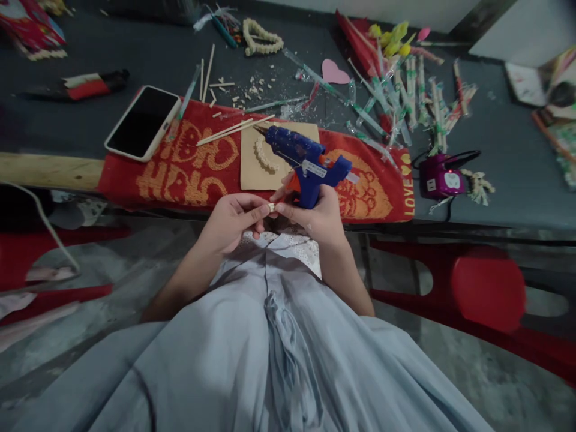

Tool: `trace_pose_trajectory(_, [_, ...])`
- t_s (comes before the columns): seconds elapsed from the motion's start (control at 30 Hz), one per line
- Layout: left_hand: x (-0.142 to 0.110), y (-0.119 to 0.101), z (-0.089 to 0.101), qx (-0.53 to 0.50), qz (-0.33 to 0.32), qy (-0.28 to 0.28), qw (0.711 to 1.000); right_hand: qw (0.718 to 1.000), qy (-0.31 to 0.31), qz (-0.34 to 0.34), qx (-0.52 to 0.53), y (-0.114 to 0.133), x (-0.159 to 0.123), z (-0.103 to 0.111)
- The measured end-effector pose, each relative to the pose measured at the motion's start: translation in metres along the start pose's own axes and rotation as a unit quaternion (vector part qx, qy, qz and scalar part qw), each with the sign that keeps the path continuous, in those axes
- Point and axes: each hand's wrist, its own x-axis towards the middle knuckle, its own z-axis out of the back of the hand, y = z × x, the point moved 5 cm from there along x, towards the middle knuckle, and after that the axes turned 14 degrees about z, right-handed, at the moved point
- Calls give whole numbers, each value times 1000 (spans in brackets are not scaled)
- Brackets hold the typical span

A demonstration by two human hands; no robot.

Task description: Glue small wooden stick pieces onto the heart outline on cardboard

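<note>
Dark table [499, 129] bears towel [216, 180]; right hand [321, 219] holds glue gun [300, 153].

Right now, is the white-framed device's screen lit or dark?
Dark: the device's screen shows plain black; whether it is powered, I cannot tell.

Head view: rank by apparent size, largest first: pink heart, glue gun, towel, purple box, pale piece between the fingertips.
1. Towel
2. Glue gun
3. Purple box
4. Pink heart
5. Pale piece
</note>
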Motion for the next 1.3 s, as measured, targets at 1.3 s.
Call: trace_pose_trajectory(1.3, [58, -43, 26, -8, -43, -120, 992, 996, -58, -53, -35, -20, -20, 64])
